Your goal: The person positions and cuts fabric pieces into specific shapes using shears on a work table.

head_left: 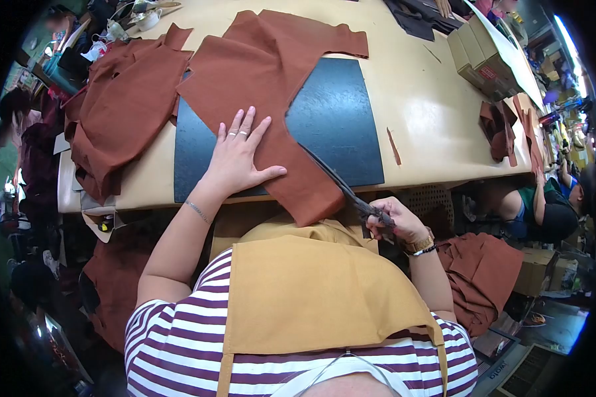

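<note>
Rust-brown fabric (pixel 245 73) lies across a dark cutting mat (pixel 341 106), its near end hanging past the table edge. My left hand (pixel 248 152) rests flat on this fabric with the fingers spread; rings and a bracelet show on it. To the right, my right hand (pixel 397 221) is closed around the handles of a pair of dark scissors (pixel 341 182). The scissor blades point up and left along the fabric's right edge. How far apart the blades are, I cannot tell.
More rust-brown fabric (pixel 126 106) is heaped on the table's left. A cardboard box (pixel 483 59) stands at the back right, and a narrow scrap (pixel 393 147) lies right of the mat. Brown cloth (pixel 480 274) hangs below at right. Another person (pixel 546 205) is at far right.
</note>
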`<state>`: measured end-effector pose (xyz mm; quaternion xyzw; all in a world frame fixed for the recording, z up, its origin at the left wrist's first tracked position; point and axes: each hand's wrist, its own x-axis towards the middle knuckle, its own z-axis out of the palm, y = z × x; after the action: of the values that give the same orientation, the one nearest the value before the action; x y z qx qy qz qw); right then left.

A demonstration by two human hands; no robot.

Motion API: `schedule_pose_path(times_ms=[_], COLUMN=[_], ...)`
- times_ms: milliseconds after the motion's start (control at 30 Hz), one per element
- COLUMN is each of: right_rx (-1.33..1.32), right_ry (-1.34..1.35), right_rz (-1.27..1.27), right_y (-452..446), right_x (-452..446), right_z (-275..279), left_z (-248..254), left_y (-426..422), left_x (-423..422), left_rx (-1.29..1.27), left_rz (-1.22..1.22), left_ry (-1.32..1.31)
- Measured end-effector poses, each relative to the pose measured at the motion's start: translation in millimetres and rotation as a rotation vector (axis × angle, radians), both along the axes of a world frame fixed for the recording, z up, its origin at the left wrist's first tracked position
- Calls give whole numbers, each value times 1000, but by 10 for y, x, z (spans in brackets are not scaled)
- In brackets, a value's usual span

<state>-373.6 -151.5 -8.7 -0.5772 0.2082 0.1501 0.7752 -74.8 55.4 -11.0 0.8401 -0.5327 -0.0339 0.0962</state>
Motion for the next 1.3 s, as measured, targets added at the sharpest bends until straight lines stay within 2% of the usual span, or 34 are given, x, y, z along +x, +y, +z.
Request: schedule_pose_path(times_ms=[133,733,1000,1100,1233,1300], right_rx=[105,-14,34,28,-26,42], right_ry=[-45,-3,-25,-16,30,-11], right_rz=[-30,7,-4,-19,-5,-32], right_y=[-11,20,48,67,51,102], right_x=[54,239,202,176,176,239], right_z=[-22,23,4,14,-21,-24], left_z=[33,27,58,117,196,176], left_y=[19,53,65,22,-97,-127], left_x=[-57,-178,-216,-125,257,408], left_rx=[0,13,18,5,0,40], left_rz=[-10,11,25,55,-46,-115], left_ry=[9,0,27,148,20,-17])
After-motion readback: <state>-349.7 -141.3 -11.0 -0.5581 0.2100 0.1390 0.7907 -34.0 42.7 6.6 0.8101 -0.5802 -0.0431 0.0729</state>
